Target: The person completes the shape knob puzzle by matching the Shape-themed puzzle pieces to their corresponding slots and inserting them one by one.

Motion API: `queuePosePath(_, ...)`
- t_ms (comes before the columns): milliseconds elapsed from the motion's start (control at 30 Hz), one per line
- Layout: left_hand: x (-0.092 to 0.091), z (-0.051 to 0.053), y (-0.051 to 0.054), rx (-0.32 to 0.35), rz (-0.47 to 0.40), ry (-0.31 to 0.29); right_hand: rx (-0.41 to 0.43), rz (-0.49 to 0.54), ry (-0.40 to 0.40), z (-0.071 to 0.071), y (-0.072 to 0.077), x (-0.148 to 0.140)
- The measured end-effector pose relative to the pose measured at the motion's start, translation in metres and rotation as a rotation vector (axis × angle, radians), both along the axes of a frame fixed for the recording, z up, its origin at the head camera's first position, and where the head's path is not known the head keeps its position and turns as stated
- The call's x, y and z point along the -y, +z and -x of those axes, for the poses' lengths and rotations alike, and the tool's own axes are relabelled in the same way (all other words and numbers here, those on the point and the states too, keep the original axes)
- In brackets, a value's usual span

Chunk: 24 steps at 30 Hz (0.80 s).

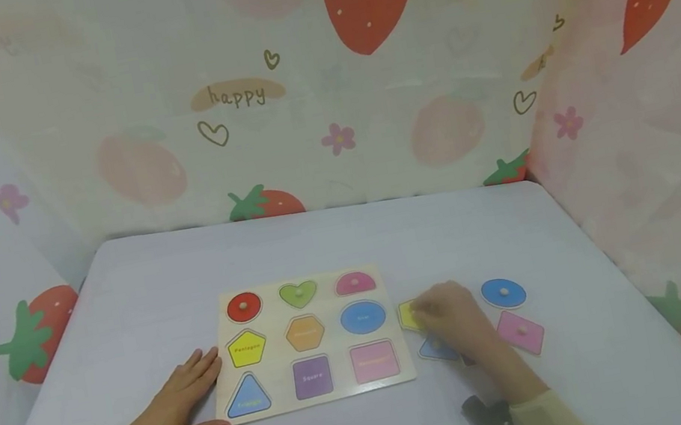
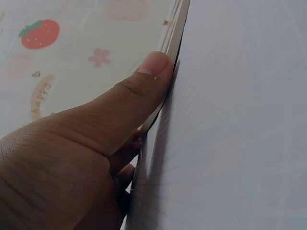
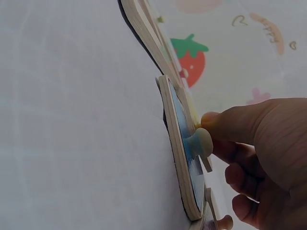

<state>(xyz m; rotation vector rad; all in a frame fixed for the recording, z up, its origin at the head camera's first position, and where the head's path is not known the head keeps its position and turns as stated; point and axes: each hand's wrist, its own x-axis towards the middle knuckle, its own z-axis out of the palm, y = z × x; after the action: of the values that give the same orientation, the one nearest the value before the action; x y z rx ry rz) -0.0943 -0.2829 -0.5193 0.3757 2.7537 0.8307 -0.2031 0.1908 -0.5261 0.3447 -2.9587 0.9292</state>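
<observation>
A wooden shape puzzle board (image 1: 272,350) lies flat on the table. Its top row holds knobbed pieces: a red circle (image 1: 244,307), a green heart (image 1: 298,294) and a pink semicircle (image 1: 355,284). The middle and bottom rows show printed, labelled shapes without knobs. My left hand (image 1: 174,416) rests against the board's left edge, fingers extended, thumb (image 2: 156,67) at the near corner. Right of the board, my right hand (image 1: 457,313) pinches a yellow puzzle piece (image 1: 408,316), mostly covered by the fingers. Below that hand lies a blue triangle piece (image 1: 436,349), its knob (image 3: 204,142) near the thumb.
A blue oval piece (image 1: 503,293) and a pink rectangle piece (image 1: 522,332) lie right of my right hand. Another piece is mostly hidden under the wrist. A dark strap device (image 1: 486,415) sits by the right sleeve. Strawberry-print curtains (image 1: 310,119) surround the white table (image 1: 291,244).
</observation>
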Motion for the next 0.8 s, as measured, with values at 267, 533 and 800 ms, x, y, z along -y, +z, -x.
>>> queuePosePath(267, -0.0028, 0.0013, 0.0001, 0.016, 0.009, 0.003, -0.021, 0.018, -0.010, -0.0012, 0.0026, -0.0037)
queuePosePath(533, -0.0026, -0.0002, -0.0012, 0.018, 0.021, 0.000, -0.016, 0.082, -0.017, -0.0060, 0.0056, -0.0021)
queuePosePath(800, -0.0003, -0.0015, -0.0016, 0.000, 0.010, -0.001, -0.094, 0.082, 0.028, -0.0046, 0.0064, 0.0028)
